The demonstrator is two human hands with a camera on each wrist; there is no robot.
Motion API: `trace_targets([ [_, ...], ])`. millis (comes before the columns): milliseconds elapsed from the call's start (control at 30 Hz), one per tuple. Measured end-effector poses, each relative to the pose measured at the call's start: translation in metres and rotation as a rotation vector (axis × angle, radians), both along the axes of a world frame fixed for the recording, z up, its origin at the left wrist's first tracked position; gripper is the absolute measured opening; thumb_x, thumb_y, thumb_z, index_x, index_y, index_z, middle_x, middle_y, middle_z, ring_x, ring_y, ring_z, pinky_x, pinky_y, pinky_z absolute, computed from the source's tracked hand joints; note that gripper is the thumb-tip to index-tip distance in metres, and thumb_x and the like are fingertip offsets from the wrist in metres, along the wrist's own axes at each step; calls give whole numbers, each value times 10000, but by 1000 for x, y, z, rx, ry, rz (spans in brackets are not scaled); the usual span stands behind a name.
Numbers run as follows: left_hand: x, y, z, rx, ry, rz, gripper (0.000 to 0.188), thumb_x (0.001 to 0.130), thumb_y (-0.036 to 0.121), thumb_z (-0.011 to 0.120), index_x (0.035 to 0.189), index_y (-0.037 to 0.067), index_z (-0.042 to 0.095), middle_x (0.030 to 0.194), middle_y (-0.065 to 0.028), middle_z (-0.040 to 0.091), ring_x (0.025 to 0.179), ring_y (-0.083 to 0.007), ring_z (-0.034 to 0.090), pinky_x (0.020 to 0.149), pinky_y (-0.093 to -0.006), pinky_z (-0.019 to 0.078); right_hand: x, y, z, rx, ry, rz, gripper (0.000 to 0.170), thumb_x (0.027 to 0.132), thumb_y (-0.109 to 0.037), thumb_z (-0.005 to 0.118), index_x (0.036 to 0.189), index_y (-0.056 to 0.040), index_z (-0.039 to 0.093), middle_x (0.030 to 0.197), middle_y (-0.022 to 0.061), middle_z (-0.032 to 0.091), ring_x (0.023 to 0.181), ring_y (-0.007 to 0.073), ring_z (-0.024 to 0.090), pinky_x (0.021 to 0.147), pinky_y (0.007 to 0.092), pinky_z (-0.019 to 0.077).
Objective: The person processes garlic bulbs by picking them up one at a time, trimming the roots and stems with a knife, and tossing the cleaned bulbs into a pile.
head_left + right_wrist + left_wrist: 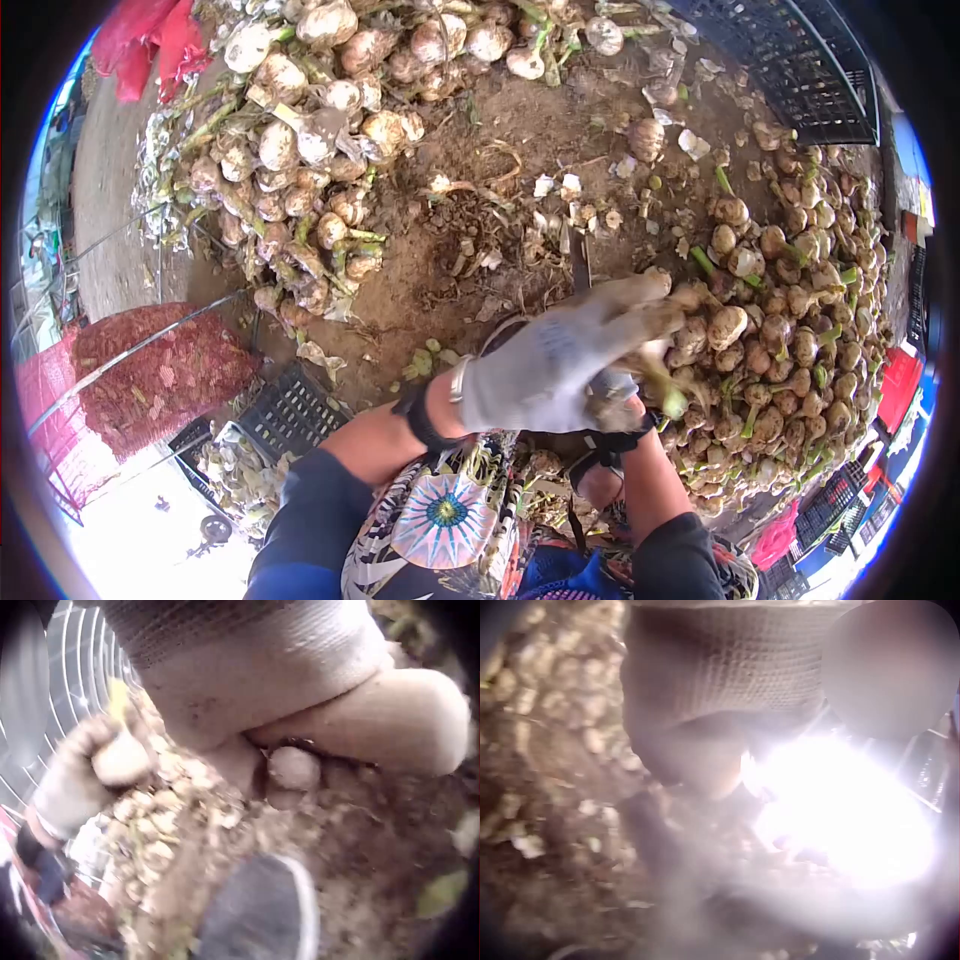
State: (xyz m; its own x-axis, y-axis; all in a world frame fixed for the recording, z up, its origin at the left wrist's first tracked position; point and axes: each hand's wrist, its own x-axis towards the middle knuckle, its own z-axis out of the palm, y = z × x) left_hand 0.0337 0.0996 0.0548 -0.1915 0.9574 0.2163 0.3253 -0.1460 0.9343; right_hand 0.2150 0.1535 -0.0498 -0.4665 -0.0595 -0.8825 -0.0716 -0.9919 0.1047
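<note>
In the head view my left hand (pixel 545 365), in a pale glove, reaches across to the right and covers much of my right hand (pixel 612 385). A garlic bulb (pixel 124 761) with a short stem is gripped in the left fingers; its green stem end (pixel 675 405) is blurred in the head view. My gloved right hand is curled round a wooden handle (pixel 375 720), close in the right wrist view. A dark, narrow blade (pixel 580 258) shows beyond the hands. Glare washes out much of the left wrist view beside the left glove (pixel 727 667).
Garlic heaps lie at right (pixel 790 340) and upper left (pixel 290 160), with bare soil (pixel 430 270) and trimmings between. Black crates stand at upper right (pixel 800 70) and lower left (pixel 290 410). A full red mesh sack (pixel 160 370) lies left. A grey shoe (pixel 251 911) is below.
</note>
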Motion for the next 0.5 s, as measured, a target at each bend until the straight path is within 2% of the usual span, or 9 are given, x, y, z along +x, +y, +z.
trace_targets([
  [33,-3,8,4,-69,43,56,545,787,171,807,1272,47,594,1292,-188,592,1206,-331,569,1012,-419,462,-20,8,36,-62,-215,85,389,849,-152,730,1204,-50,608,1159,113,672,1001,211,664,921,399,534],
  [100,-28,15,-14,-160,200,361,557,792,201,812,1277,44,587,1338,-181,561,1228,-342,538,1001,-419,476,2,7,-18,943,-114,728,208,835,-94,748,1030,-43,698,930,54,726,813,153,667,801,297,544],
  [133,-52,5,-59,-277,438,586,610,848,393,772,1296,37,560,1297,-180,568,1163,-331,565,979,-413,495,-6,18,2,961,-175,608,76,839,-84,748,886,-31,721,753,-2,701,692,106,626,688,235,510],
  [167,-81,-7,-91,-353,630,761,666,860,543,700,1257,30,546,1188,-185,596,1032,-336,636,844,-422,545,2,28,-9,980,-214,618,113,830,-48,741,938,-23,722,798,-7,693,711,89,612,680,237,495],
  [200,-98,-14,-101,-813,595,810,764,852,653,649,1285,35,532,1206,-186,580,1030,-357,639,785,-441,560,5,38,-12,1020,-221,530,118,830,-42,741,945,-21,724,812,-6,695,719,87,614,684,236,496],
  [267,-125,-36,-150,-978,580,830,589,835,534,715,1208,95,594,1170,-189,609,969,-363,672,752,-456,565,9,53,-23,1053,-227,455,124,830,-35,741,952,-19,726,826,-6,697,727,85,615,688,234,497],
  [300,-133,-47,-166,-767,655,771,431,831,421,747,1099,99,642,1052,-144,655,896,-324,689,739,-421,572,12,58,-32,1060,-274,478,123,840,-42,736,960,-20,727,840,3,704,729,87,620,693,230,502],
  [367,-107,-37,-127,-553,365,675,337,836,341,780,1026,82,681,1047,-78,697,916,-261,696,796,-353,568,7,59,-34,1067,-320,502,122,850,-49,731,968,-22,729,853,11,712,731,89,625,697,225,508],
  [500,-37,-30,-77,-368,260,301,341,791,55,722,1121,51,636,1055,-98,640,985,-260,652,877,-348,544,-45,50,27,787,-69,414,219,917,-140,706,1086,-2,699,853,35,708,730,77,627,651,218,501],
])
